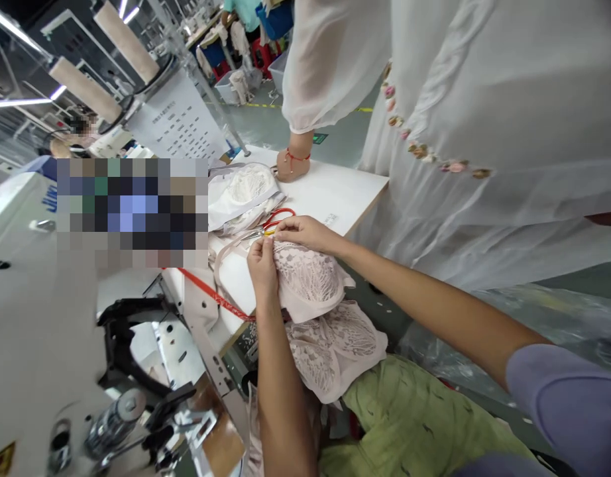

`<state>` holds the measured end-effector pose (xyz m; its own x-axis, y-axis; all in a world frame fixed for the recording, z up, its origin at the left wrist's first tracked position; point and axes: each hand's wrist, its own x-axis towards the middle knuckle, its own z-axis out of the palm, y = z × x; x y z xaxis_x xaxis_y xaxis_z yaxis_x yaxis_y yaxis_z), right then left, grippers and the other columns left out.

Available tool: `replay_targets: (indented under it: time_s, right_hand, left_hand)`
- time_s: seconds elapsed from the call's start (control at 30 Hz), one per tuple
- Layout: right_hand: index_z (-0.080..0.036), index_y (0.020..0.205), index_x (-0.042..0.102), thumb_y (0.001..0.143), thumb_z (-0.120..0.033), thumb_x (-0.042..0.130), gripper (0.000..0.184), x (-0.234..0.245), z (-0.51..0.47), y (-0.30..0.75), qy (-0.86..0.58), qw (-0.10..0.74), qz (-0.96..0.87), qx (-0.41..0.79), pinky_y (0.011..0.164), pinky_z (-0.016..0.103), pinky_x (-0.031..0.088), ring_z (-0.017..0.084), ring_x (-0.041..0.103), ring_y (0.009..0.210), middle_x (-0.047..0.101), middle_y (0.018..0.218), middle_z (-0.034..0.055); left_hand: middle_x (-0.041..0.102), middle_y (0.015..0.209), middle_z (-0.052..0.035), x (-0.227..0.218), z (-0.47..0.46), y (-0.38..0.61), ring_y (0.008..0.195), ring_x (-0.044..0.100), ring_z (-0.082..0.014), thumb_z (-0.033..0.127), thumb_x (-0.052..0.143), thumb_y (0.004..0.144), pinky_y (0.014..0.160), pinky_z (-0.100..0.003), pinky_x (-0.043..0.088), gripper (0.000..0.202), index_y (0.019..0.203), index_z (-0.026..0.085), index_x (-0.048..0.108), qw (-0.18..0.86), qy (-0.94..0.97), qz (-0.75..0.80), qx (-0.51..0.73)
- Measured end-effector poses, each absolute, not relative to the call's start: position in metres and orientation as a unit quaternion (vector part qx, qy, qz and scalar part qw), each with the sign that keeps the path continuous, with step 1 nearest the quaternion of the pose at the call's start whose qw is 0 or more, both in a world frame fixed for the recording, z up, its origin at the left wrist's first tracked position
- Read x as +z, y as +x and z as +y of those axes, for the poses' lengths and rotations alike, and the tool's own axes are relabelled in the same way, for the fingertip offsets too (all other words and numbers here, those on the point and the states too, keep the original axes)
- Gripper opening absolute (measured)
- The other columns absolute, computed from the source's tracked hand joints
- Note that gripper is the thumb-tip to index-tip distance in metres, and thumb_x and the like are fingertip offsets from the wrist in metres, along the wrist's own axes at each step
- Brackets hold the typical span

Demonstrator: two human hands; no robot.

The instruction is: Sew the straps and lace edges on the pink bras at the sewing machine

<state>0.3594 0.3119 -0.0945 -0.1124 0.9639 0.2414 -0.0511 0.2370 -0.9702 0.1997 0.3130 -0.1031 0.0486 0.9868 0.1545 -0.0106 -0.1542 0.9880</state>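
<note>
A pale pink lace bra (310,275) hangs between my hands over the table's front edge, its lower part draped toward my lap. My left hand (264,268) is closed, thumb and fingers pinching the near end of the bra. Close beside it, my right hand (305,233) pinches the bra's upper edge, fingertips nearly meeting the left ones. Red-handled scissors (280,216) lie on the table just beyond my fingers. More pink lace (335,338) rests over my lap below. Exactly what lies between the fingertips is too small to make out.
A sewing machine (42,318) fills the left side. White lace bras (246,192) are piled on the white table (330,185). Another person's hand (293,162) leans on the table, with a white dress (449,132) close by. A red strip (211,291) runs along the table edge.
</note>
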Motion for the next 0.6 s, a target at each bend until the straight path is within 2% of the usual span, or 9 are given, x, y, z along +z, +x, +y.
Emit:
replay_targets:
  time_s: [0.43,0.6]
  right_hand:
    - [-0.013,0.091,0.07,0.082,-0.041,0.068,0.029,-0.0956,0.3166,0.3615,-0.406,0.536,-0.59,0.447,0.067,0.026,0.04,0.014,0.055,0.072,0.065,0.08,0.0018]
    - [-0.013,0.089,0.069,0.082,-0.042,0.069,0.03,-0.0958,0.3163,0.3602,-0.407,0.536,-0.589,0.448,0.064,0.025,0.039,0.013,0.053,0.069,0.063,0.077,0.0011]
  left_hand:
    - [0.067,0.084,-0.0033,-0.0978,0.3123,0.2037,0.081,0.06,-0.0174,0.048,0.07,0.084,0.077,-0.029,0.048,0.031,0.086,0.017,0.068,0.49,0.538,0.43,0.535]
    - [0.067,0.084,-0.0036,-0.0984,0.3123,0.2028,0.081,0.06,-0.0176,0.049,0.071,0.083,0.077,-0.029,0.049,0.032,0.086,0.017,0.068,0.487,0.537,0.435,0.534]
